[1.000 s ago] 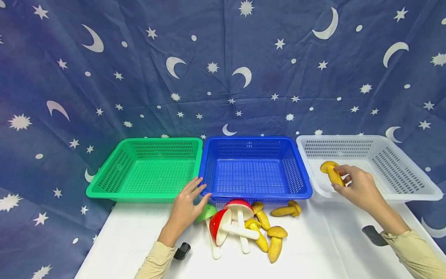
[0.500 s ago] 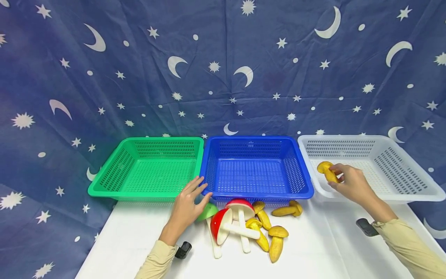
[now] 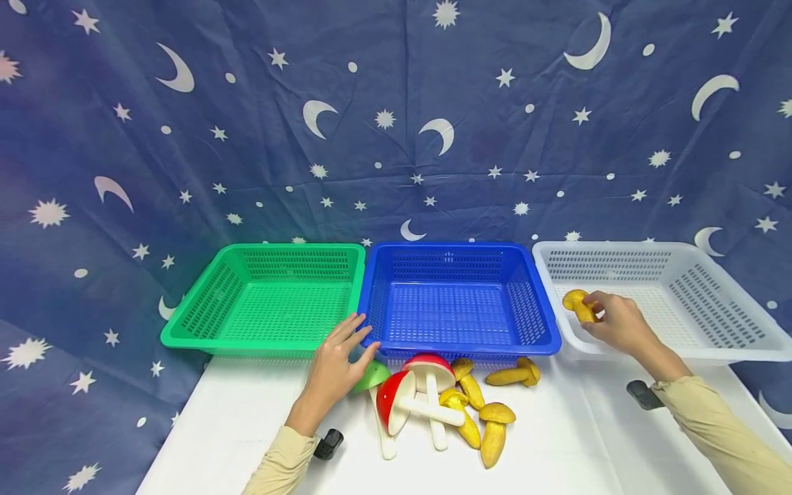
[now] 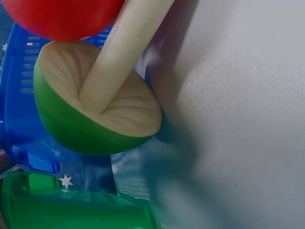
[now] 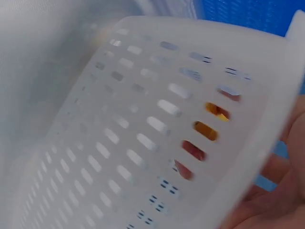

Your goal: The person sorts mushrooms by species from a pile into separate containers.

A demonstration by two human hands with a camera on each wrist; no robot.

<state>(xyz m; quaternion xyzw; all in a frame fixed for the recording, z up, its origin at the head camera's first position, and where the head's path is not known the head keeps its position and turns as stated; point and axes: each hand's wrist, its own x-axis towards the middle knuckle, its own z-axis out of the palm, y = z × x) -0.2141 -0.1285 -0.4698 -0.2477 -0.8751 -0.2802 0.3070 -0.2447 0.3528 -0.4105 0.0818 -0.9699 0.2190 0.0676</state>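
In the head view my right hand (image 3: 621, 326) grips a yellow toy mushroom (image 3: 577, 302) by its stem, inside the left part of the white basket (image 3: 687, 353). The right wrist view shows that basket's slotted wall (image 5: 143, 109), with bits of the yellow mushroom (image 5: 206, 130) through the slots. My left hand (image 3: 336, 368) hovers or rests by the near corners of the green basket (image 3: 247, 344) and blue basket (image 3: 464, 347); I cannot tell whether it touches them. Its fingers are extended and hold nothing. Beside its thumb lies a green-capped mushroom (image 4: 86, 129), partly hidden in the head view.
Two red-capped mushrooms, one in front (image 3: 391, 402) and one behind (image 3: 427, 368), lie across each other on the white table (image 3: 557, 440). Several yellow mushrooms lie to their right, including one (image 3: 493, 433) nearest me. A blue star-patterned cloth (image 3: 396, 137) hangs behind the baskets.
My right hand has moved left and a little lower in the white basket, carrying the yellow mushroom. My left hand has stayed in place. The head view has shifted slightly.
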